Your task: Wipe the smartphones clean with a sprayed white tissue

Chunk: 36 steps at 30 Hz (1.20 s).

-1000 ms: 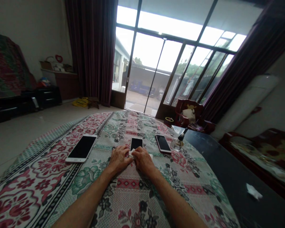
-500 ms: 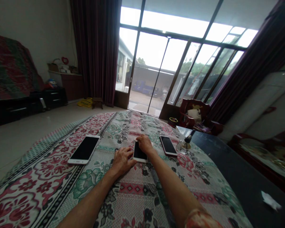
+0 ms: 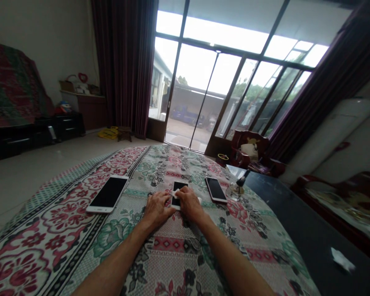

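Observation:
The middle smartphone [image 3: 180, 186], white-edged with a dark screen, lies face up on the patterned tablecloth [image 3: 179, 230]. My left hand [image 3: 156, 207] grips its left side, with the thumb at the near corner and the fingers along the edge. Over the screen, my right hand [image 3: 189, 202] is closed on a white wad [image 3: 175, 192] that looks like tissue and presses it to the glass. This hand hides the phone's right part. A larger white smartphone [image 3: 109, 194] rests to the left. Another smartphone [image 3: 216, 189] lies to the right.
Right of that phone stands a small glass container [image 3: 235, 190] with a dark object in it. A dark tabletop [image 3: 283, 209] borders the cloth on the right, bearing a crumpled white paper [image 3: 342, 260]. Beyond are a wooden chair [image 3: 249, 148] and glass doors [image 3: 200, 98].
My right hand has drawn nearer along the phone, from its far end to mid-screen, uncovering the top. My left hand keeps its place. The view has shifted slightly.

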Motion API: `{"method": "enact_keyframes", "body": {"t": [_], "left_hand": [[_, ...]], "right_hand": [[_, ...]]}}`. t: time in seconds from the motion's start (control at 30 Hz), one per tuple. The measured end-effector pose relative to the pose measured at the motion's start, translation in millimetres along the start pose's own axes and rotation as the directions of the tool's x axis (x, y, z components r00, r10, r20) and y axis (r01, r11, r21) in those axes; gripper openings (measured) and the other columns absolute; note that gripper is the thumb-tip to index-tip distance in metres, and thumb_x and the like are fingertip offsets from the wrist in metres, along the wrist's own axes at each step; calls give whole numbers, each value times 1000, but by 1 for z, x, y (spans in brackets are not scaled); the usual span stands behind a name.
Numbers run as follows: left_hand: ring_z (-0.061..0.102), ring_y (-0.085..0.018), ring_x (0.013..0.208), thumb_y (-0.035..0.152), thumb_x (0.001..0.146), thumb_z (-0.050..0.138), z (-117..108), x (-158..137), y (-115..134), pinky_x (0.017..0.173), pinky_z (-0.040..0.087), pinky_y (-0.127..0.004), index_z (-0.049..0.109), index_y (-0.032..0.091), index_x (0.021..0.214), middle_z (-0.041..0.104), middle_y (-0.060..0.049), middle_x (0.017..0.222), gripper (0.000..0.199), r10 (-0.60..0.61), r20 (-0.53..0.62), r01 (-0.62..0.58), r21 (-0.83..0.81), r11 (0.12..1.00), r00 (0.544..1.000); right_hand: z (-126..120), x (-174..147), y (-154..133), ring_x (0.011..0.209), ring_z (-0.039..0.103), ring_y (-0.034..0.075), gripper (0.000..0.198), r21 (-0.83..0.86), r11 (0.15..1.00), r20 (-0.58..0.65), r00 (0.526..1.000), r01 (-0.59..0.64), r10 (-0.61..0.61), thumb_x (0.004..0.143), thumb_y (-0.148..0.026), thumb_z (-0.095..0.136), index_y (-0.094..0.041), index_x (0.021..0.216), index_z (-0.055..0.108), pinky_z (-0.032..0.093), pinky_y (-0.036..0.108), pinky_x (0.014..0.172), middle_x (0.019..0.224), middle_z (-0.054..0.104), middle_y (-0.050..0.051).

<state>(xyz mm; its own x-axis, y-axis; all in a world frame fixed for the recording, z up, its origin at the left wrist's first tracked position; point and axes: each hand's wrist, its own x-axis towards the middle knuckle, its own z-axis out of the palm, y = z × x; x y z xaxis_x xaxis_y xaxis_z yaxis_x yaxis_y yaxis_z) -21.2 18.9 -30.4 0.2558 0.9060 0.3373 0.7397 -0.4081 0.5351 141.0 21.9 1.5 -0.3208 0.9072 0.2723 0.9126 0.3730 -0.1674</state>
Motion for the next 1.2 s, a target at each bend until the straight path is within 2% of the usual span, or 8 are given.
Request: {"method": "enact_keyframes", "body": {"t": [0.17, 0.33, 0.47, 0.57, 0.63, 0.9, 1.2], "left_hand": [[52, -27, 115, 33, 73, 68, -2, -1, 2, 97, 35, -39, 70, 22, 96, 63, -7, 122, 26, 6, 3, -6, 24, 1000, 1000], [52, -28, 115, 33, 74, 67, -3, -1, 2, 96, 35, -39, 71, 23, 96, 63, -6, 123, 24, 26, 12, -27, 47, 999, 1000], [51, -27, 116, 34, 75, 67, -2, 0, 1, 96, 35, -40, 68, 26, 109, 62, -4, 126, 35, 42, 23, -43, 54, 998, 999], [52, -27, 115, 36, 76, 66, -4, 1, 1, 95, 35, -40, 67, 27, 111, 62, -4, 125, 36, 43, 44, -46, 59, 997, 998], [52, -26, 116, 36, 76, 67, -5, 1, 2, 95, 35, -40, 68, 27, 111, 62, -4, 125, 36, 45, 52, -48, 60, 997, 998], [49, -28, 121, 33, 76, 66, -5, 2, -1, 98, 35, -42, 66, 24, 114, 58, -6, 131, 39, 40, 95, -48, 91, 995, 995], [47, -28, 125, 29, 79, 62, -6, 5, -10, 100, 36, -44, 62, 24, 122, 55, -6, 136, 43, 75, 152, -91, 99, 991, 985]], "right_hand": [[-10, -35, -16, 91, 49, 17, 20, 39, 996, 18, 996, 82, -82, 87, -12, 49, -20, 94, 66, 37, 26, 81, 100, 56, 5], [-12, -37, -16, 91, 49, 17, 19, 46, 995, 21, 995, 92, -93, 89, -14, 48, -20, 92, 65, 37, 26, 81, 99, 56, 6], [-10, -24, 0, 95, 50, 17, 26, 28, 999, -7, 1000, 22, -22, 91, -12, 44, -20, 101, 66, 37, 26, 84, 104, 58, 7], [-10, -20, 13, 98, 50, 19, 29, -5, 997, -20, 997, -74, 74, 91, -10, 42, -19, 108, 65, 37, 26, 85, 107, 58, 9], [-11, -22, 15, 98, 50, 19, 30, -24, 995, -21, 995, -93, 93, 91, -10, 42, -18, 107, 65, 37, 27, 85, 108, 58, 9], [-11, -30, -9, 94, 51, 18, 21, 16, 991, 16, 991, 131, -132, 90, -17, 49, -21, 101, 67, 37, 27, 84, 105, 60, 6], [-28, -30, 23, 91, 54, 16, 28, 139, 979, 93, 982, 148, -162, 87, -9, 50, -21, 97, 73, 39, 27, 82, 96, 63, 6]]}}
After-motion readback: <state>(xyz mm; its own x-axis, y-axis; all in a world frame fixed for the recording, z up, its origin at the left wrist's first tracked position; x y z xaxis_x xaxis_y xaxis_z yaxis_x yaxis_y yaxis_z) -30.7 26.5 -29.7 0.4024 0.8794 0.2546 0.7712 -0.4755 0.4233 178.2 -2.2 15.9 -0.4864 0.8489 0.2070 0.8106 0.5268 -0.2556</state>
